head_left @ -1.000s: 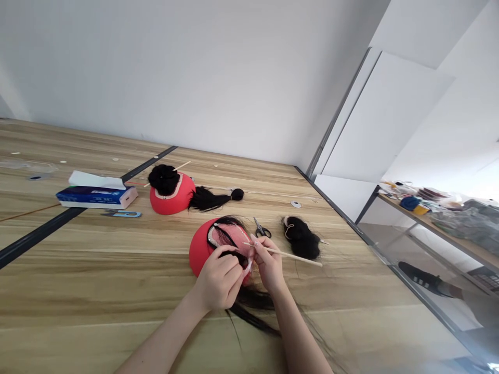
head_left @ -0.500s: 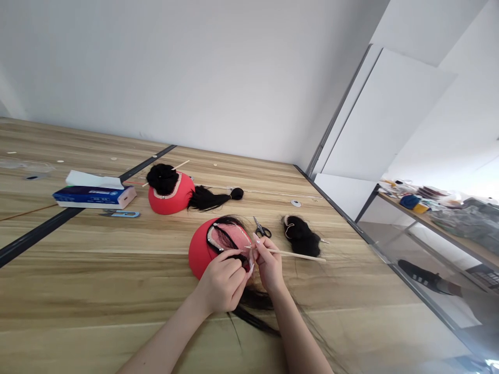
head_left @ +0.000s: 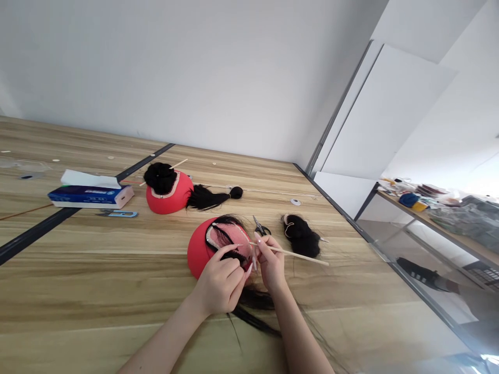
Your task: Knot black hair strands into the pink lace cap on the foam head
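Note:
A red dome-shaped form (head_left: 197, 252) lies on the table, with a pink net patch (head_left: 236, 235) and black hair (head_left: 253, 300) on it. Over its lower right part is my left hand (head_left: 222, 280), fingers closed at the hair; what they pinch is too small to make out. My right hand (head_left: 271, 262) grips a thin wooden stick (head_left: 304, 256), whose tip reaches the edge of the net. Dark scissors (head_left: 262, 227) rest just behind my right hand. To its right sits a black hair bundle (head_left: 304, 239).
Farther back are a second red form (head_left: 173, 202) with a black hairpiece (head_left: 160, 177), and a tied hair bundle (head_left: 210, 198). A blue tissue box (head_left: 88, 197) and blue snips (head_left: 122, 213) are at left. A cluttered shelf (head_left: 448, 213) and a person's shoe (head_left: 419, 272) show at right.
The stick's tip has shifted slightly away from my left fingertips, and its far end has moved a little right and down. My left index finger is somewhat straighter. The view has shifted slightly.

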Tool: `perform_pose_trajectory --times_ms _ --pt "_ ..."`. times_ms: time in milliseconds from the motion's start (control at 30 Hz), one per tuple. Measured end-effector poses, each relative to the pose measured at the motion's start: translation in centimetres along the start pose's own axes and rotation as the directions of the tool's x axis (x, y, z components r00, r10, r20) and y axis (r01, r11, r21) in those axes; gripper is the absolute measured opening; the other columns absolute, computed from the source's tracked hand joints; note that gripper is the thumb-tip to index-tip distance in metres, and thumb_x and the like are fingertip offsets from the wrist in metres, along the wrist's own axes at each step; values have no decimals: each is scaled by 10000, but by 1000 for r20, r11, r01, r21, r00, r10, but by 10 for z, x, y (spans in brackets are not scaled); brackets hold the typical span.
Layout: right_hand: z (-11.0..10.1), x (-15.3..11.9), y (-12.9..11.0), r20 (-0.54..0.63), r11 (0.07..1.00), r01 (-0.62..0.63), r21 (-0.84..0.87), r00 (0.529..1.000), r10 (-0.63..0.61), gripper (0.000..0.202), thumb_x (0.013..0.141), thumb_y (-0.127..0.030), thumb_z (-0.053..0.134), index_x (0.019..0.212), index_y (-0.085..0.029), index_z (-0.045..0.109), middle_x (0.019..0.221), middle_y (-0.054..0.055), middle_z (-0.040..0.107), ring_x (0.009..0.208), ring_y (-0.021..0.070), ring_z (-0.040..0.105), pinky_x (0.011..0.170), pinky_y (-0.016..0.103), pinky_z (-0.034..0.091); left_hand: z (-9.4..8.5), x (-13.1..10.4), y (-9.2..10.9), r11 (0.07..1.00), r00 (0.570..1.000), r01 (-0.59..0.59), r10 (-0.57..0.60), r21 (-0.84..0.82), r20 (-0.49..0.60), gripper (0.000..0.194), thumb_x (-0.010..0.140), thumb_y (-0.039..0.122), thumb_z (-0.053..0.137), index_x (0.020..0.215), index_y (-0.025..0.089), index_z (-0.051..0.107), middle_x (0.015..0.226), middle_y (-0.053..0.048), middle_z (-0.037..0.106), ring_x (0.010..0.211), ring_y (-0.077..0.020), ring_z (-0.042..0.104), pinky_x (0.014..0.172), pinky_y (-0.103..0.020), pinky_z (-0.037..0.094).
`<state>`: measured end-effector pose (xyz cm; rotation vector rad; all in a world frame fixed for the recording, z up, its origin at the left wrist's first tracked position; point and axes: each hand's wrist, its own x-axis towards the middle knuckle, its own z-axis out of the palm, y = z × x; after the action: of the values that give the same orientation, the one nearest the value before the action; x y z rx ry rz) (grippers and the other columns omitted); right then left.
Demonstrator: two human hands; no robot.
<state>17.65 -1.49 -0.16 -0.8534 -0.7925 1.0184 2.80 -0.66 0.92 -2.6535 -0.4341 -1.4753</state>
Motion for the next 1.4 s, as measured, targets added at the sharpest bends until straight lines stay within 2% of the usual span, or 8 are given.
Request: perform_pose_trajectory --times_ms 133,267,433,633,767,1000,1267,1400 --pt "-7 7 -2 -195 990 86 -110 975 -107 322 771 -441 730 685 -188 552 494 -76 479 370 73 387 348 196 282 2 1 4 999 999 -35 35 -10 21 291 862 46 485 610 191 474 562 43 401 534 -118 367 930 -378 542" --pt "-11 11 -6 -268 966 181 -186 936 -227 306 792 -440 708 706 -178 574 521 -67 486 425 84 429 420 213 364 7 -2 9 998 996 -59 60 -6 70 287 868 73 497 603 183 494 565 33 407 530 -120 361 818 -344 554" --pt "-4 5 -7 -125 962 216 -169 963 -239 282 854 -460 648 775 -202 567 562 -65 529 501 118 546 599 297 525 12 -6 14 997 992 -68 71 -26 103 292 873 92 474 596 178 512 573 8 442 545 -133 386 725 -328 519" --pt "11 -8 -10 12 970 183 -160 983 -184 271 892 -449 614 780 -214 540 548 -76 510 442 96 503 480 243 493 11 -7 16 998 991 -64 67 -29 116 281 864 92 460 601 174 514 595 -15 482 570 -148 417 659 -332 467" --pt "11 -10 -10 16 966 162 -203 987 -162 281 895 -479 596 807 -220 531 533 -80 500 438 105 507 457 240 470 8 -6 17 997 995 -58 62 -41 82 305 873 85 433 589 178 492 584 0 454 553 -140 390 701 -357 459" --pt "2 -4 -7 -35 896 262 -359 955 -294 291 916 -476 566 827 -199 585 575 -60 506 474 97 470 475 233 419 3 -3 14 999 999 -25 26 43 -21 286 861 52 463 608 182 486 570 24 421 540 -129 369 773 -365 506" --pt "6 -3 -10 -96 891 312 -329 928 -361 343 944 -513 485 812 -211 578 586 -44 529 551 135 563 613 293 517 2 -1 16 990 1000 2 2 140 -30 257 836 39 477 624 183 490 570 14 430 553 -134 421 791 -340 562" --pt "10 -9 -10 -43 889 290 -354 945 -325 407 956 -556 421 756 -222 539 480 -72 438 422 114 461 503 266 477 5 -3 16 993 1000 20 -18 113 -17 243 841 58 472 636 183 506 580 7 450 558 -132 445 820 -342 572"
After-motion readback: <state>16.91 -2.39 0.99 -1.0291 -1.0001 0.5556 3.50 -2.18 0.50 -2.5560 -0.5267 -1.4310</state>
